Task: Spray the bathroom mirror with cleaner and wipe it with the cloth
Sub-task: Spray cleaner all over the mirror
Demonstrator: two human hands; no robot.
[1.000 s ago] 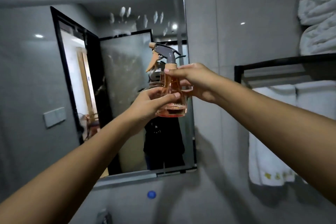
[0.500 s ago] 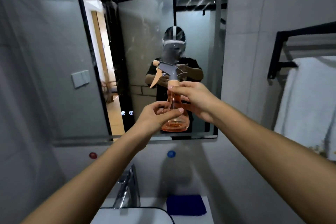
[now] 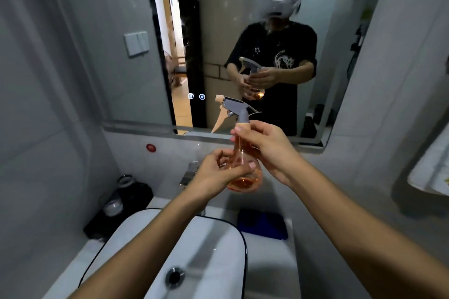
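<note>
Spray bottle (image 3: 244, 165): clear orange plastic, upright, grey trigger head with a tan nozzle and lever pointing away toward the mirror (image 3: 243, 31). Contents: a shallow layer of orange liquid at the bottom, rest of the body looks empty.

2 hands on it. Right hand (image 3: 269, 150) is wrapped around the neck and upper body from the right side, fingers curled over the front just under the grey collar, so it is closed and gripping the bottle. No finger on the trigger lever. Left hand (image 3: 218, 172) comes in from the lower left, thumb laid across the front of the round lower body, other fingers loosely curled behind and beside it; it holds the base lightly rather than clamping it.

Bottle sits between the 2 hands, above the left palm and below the right hand's fingertips.

Cloth (image 3: 262, 223): blue, folded, lying flat on the counter below the right forearm, well apart from both hands, just right of the sink (image 3: 218, 238). Sink is a white basin with a dark rim, drain visible, directly below the left forearm. Faucet (image 3: 189, 175) is just left of the left hand, partly hidden by it.

Mirror is beyond both hands, lower edge just behind the trigger head. Its glass shows streaks and speckles, plus the person's reflection holding the bottle.
</note>
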